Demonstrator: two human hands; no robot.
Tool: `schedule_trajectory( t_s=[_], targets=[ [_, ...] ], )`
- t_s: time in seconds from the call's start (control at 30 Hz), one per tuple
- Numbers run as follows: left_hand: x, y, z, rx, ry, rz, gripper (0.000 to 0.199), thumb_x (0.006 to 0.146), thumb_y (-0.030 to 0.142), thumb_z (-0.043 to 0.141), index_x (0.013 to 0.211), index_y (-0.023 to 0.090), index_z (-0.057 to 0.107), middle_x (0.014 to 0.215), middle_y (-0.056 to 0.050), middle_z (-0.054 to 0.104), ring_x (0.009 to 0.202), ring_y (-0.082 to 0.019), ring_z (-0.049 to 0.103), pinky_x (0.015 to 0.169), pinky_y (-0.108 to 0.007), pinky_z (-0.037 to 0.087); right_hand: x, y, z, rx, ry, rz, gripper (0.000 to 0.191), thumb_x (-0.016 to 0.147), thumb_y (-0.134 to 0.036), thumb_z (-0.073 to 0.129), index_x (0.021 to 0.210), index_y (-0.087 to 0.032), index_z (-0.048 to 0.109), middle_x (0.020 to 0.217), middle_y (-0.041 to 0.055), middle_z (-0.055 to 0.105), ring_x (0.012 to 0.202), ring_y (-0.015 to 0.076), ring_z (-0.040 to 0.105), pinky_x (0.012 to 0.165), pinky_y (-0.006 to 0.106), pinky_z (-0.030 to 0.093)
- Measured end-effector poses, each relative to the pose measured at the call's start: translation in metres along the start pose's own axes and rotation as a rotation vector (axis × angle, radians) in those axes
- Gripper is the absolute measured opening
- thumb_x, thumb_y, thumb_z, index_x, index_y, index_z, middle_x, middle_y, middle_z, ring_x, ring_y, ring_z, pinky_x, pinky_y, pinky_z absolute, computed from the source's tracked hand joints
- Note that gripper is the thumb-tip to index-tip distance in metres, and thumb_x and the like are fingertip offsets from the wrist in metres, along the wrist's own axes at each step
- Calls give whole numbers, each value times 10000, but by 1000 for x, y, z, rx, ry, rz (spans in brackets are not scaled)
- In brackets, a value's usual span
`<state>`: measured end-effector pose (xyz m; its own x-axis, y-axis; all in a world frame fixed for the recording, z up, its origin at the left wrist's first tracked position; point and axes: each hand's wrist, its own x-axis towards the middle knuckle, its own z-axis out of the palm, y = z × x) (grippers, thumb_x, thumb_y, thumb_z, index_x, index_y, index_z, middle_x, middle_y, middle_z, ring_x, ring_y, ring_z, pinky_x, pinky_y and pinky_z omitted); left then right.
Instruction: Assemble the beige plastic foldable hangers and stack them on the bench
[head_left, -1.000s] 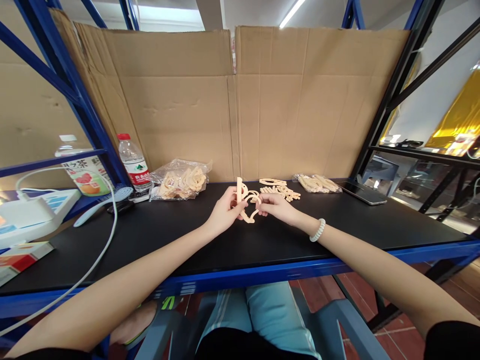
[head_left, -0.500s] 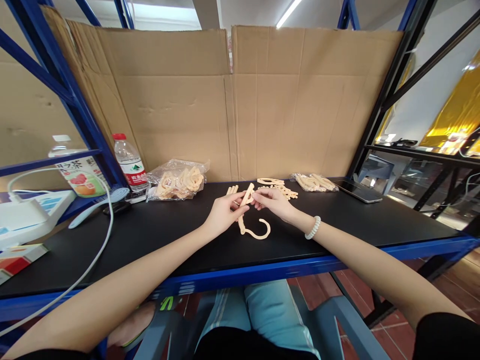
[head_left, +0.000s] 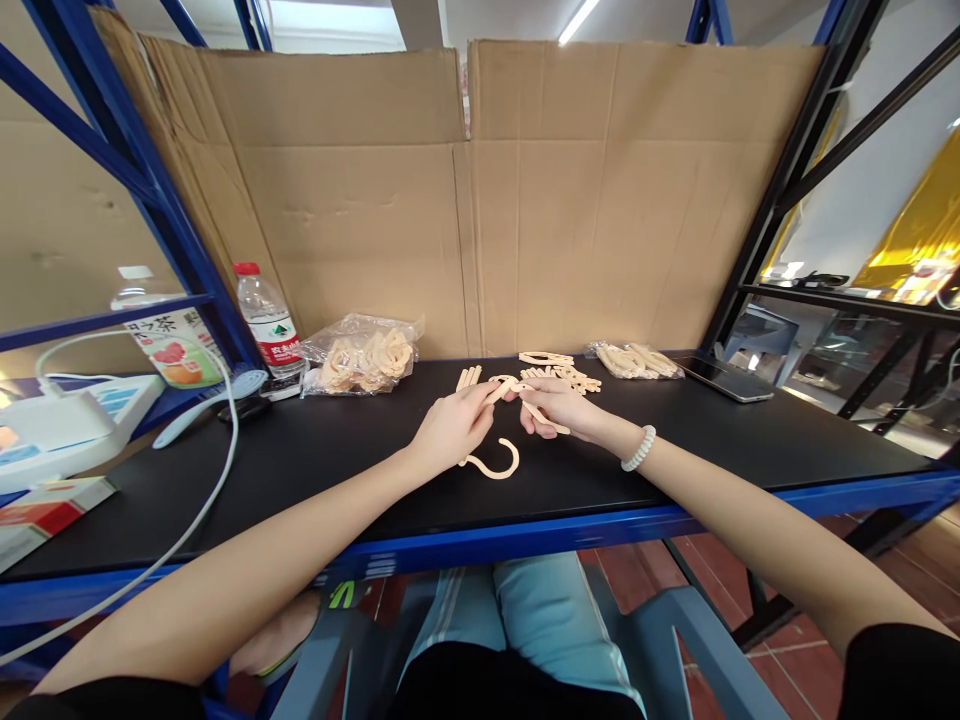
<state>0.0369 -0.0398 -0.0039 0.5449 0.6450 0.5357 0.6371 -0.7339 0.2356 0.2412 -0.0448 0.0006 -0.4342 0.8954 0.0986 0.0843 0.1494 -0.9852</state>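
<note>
My left hand (head_left: 454,425) is closed on a cream plastic piece, and a cream hook (head_left: 496,470) sticks out below it toward the table's front. Close on its right, my right hand (head_left: 555,408) grips a slim cream arm piece (head_left: 545,420) that slants down to the right. The held pieces meet between my fingertips; how they join is too small to tell. Behind my left hand lie a few cream strips (head_left: 469,377). Beyond my right hand is a pile of small cream pieces (head_left: 566,377).
On the black table (head_left: 322,480) stand a clear bag of cream parts (head_left: 367,358), a red-capped bottle (head_left: 268,325), a second bag (head_left: 637,360) and a phone (head_left: 726,379). A white cable (head_left: 217,480) crosses the left side. Cardboard (head_left: 360,220) closes off the back.
The slim piece now extends to the right out of my right hand. My left hand has turned over the hooked piece, and the hook has shifted left. The view has moved slightly.
</note>
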Motion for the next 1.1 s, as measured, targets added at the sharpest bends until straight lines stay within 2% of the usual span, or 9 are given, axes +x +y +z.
schedule_trajectory(
  t_s=[0.07, 0.17, 0.33, 0.5, 0.7, 0.9, 1.0, 1.1],
  targets=[
    [0, 3, -1, 91, -51, -8, 313, 936, 229, 401, 1208, 245, 557, 1194, -51, 650, 988, -219, 647, 814, -296, 483, -2, 0, 2, -46, -79, 12, 188, 924, -341, 470, 920, -162, 528, 481, -27, 590, 302, 63, 378, 327, 170, 306],
    [0, 9, -2, 232, -146, -32, 267, 965, 255, 351, 1096, 231, 582, 1091, -59, 679, 891, -234, 674, 710, -286, 488, -3, 2, 4, -107, -170, 14, 262, 932, -414, 458, 888, -164, 522, 467, -35, 584, 286, 57, 365, 308, 161, 301],
    [1, 10, 0, 420, -243, -1, 215, 948, 210, 387, 1030, 170, 582, 864, -115, 682, 700, -266, 678, 615, -306, 475, 0, 7, 5, -157, -157, 19, 270, 906, -425, 480, 843, -166, 522, 423, -50, 560, 258, 48, 351, 276, 142, 240],
    [0, 7, 2, 484, -259, 18, 219, 938, 165, 379, 1044, 128, 567, 791, -148, 661, 686, -299, 677, 637, -362, 495, 1, 8, 8, -221, -129, -27, 241, 887, -395, 488, 791, -176, 512, 408, -58, 554, 249, 50, 357, 260, 144, 239],
    [0, 14, -1, 369, -239, -63, 173, 909, 126, 405, 1005, 138, 549, 814, -146, 664, 715, -292, 677, 690, -379, 503, -3, 2, 13, -250, -74, -74, 231, 879, -387, 483, 776, -181, 499, 399, -72, 535, 253, 50, 365, 272, 145, 261],
    [1, 18, -4, 345, -237, -82, 203, 902, 90, 394, 1028, 129, 548, 799, -150, 656, 702, -312, 673, 663, -377, 483, -5, 2, 19, -266, 6, -117, 229, 894, -375, 454, 771, -187, 496, 412, -72, 532, 254, 50, 360, 286, 154, 234],
    [2, 17, -5, 220, -192, -138, 187, 926, 133, 385, 930, 145, 571, 734, -120, 638, 675, -297, 658, 644, -347, 459, -6, 4, 22, -340, 50, -199, 219, 899, -359, 450, 773, -188, 505, 431, -73, 531, 270, 46, 372, 314, 153, 263],
    [3, 10, -5, 65, -89, -170, 199, 947, 198, 404, 857, 174, 580, 683, -72, 616, 639, -248, 638, 650, -303, 434, -4, 4, 21, -288, 51, -215, 238, 891, -392, 470, 772, -189, 514, 442, -65, 534, 277, 56, 375, 321, 170, 272]
  ],
)
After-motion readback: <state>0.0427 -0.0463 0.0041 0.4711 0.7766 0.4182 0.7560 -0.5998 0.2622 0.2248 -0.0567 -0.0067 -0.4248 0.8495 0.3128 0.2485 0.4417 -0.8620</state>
